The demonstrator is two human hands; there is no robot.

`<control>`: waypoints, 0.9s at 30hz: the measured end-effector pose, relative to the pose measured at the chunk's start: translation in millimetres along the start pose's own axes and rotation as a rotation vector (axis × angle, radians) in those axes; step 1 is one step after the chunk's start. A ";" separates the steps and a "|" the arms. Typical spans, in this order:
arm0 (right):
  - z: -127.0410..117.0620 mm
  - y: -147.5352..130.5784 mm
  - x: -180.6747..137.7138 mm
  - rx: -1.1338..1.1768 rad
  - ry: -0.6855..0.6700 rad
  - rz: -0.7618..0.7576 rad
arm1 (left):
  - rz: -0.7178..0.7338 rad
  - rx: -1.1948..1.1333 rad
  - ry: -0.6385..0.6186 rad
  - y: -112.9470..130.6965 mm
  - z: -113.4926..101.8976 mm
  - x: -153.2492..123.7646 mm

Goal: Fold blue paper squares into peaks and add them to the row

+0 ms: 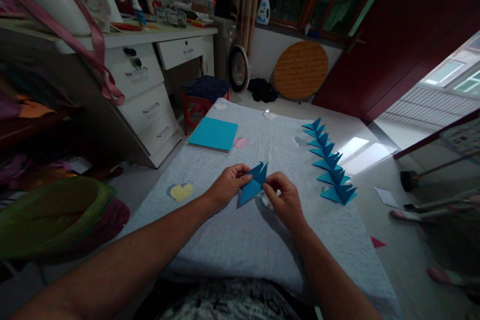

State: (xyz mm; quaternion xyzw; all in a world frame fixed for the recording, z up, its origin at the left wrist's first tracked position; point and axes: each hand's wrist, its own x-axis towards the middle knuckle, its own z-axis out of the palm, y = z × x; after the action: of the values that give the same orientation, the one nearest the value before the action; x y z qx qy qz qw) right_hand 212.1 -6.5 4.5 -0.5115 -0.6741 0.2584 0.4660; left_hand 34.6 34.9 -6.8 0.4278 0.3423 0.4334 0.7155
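Observation:
A blue origami crane (pixel 252 187) is held just above the cloth-covered table, between my two hands. My left hand (pixel 229 185) pinches its left side with thumb and fingers. On the other side, my right hand (pixel 283 195) grips the crane's right edge between thumb and forefinger. The crane's pointed neck and tail stick up, and a flat wing points down toward me. To the right, a row of several finished blue paper cranes (pixel 330 162) lines the table edge. A stack of blue square paper (pixel 213 133) lies at the far left of the table.
The grey cloth (pixel 210 245) on the table carries a yellow heart patch (pixel 181 192) and a pink one (pixel 240 142). A stool (pixel 207 88) stands beyond the far left corner. White drawers (pixel 146 105) are on the left, with a green-lined bin (pixel 56 215) nearer me.

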 end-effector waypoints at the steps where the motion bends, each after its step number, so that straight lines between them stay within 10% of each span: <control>1: 0.7 0.1 -0.2 0.000 0.009 -0.005 | -0.008 -0.010 -0.002 -0.7 -0.3 0.5; 15: -13.6 -18.0 -5.1 -0.202 -0.107 -0.297 | -0.089 -0.037 -0.057 1.8 -0.4 -3.5; 27: -119.5 -3.4 -84.7 -0.693 0.320 -0.105 | -0.086 0.147 -0.136 5.7 -0.4 -7.8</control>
State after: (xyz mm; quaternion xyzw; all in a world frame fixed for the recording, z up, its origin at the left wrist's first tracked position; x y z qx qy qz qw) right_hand 320.9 -101.8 28.2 -0.6375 -0.6654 -0.0923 0.3774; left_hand 29.3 29.4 -0.8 0.4924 0.3422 0.3458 0.7217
